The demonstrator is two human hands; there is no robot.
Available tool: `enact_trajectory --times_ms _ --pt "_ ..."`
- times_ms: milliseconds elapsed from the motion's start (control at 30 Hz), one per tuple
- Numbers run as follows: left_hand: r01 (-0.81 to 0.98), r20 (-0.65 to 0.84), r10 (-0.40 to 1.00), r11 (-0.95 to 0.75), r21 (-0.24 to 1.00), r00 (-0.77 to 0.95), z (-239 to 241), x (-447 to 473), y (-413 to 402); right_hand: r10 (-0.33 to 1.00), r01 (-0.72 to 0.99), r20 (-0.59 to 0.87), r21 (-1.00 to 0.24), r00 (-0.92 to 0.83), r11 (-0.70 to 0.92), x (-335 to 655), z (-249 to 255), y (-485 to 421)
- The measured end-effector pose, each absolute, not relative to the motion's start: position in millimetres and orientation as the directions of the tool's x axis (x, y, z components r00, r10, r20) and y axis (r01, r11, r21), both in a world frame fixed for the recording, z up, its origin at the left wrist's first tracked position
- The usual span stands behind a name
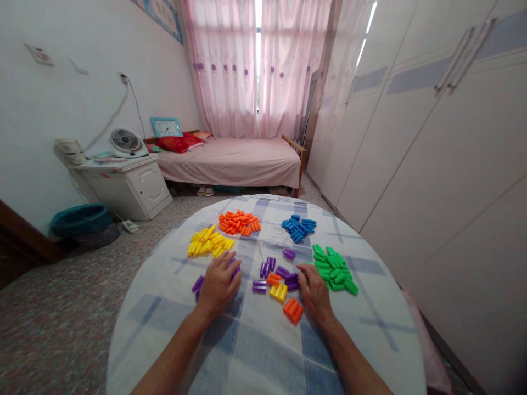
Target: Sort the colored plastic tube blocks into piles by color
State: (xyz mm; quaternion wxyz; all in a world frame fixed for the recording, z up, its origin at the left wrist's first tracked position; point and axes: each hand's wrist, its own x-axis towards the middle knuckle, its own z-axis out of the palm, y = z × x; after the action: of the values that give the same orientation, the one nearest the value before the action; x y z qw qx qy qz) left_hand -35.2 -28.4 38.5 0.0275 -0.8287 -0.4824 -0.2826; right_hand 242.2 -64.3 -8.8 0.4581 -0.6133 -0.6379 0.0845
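My left hand [219, 282] is curved palm-down over the table, with purple tube-like plastic pieces [234, 266] showing between its fingers. Just left of it lie more purple pieces [198, 285], partly covered by the hand. The bent fingers of my right hand [315, 288] are apart, their tips at a dark purple piece [292, 281]. Between the hands are scattered purple pieces [259, 286], a small orange group [274, 280], a yellow group [279, 292] and a nearer orange group [293, 310].
Heaps of yellow [209, 241], orange [239, 223], blue [298, 227] and green pieces [335, 269] lie around the round table's [272, 362] far part. Beyond are a bed [234, 159], a white cabinet [144, 186] with a fan [127, 141], and a wardrobe [411, 164] at right.
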Motion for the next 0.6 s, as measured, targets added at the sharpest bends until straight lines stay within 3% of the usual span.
enact_trajectory --times_ms 133,300,467,600 --pt "0.843 0.331 0.822 -0.524 0.121 0.463 35.7 -18.3 -19.0 0.869 0.707 0.478 -0.659 0.127 0.258 239.5 -12.6 -60.4" --pt "0.866 0.229 0.847 -0.498 0.032 0.479 36.5 -14.7 -22.0 0.867 0.699 0.469 -0.677 0.168 0.23 233.2 -13.5 -51.6" --pt "0.869 0.205 0.852 -0.495 0.013 0.482 41.7 -15.9 -32.4 0.856 0.674 0.472 -0.705 0.212 0.221 227.6 -11.3 -42.5" --pt "0.878 0.277 0.851 -0.476 0.043 0.447 48.5 -5.6 -46.4 0.859 0.641 0.473 -0.725 0.196 0.253 230.6 -9.4 -42.6"
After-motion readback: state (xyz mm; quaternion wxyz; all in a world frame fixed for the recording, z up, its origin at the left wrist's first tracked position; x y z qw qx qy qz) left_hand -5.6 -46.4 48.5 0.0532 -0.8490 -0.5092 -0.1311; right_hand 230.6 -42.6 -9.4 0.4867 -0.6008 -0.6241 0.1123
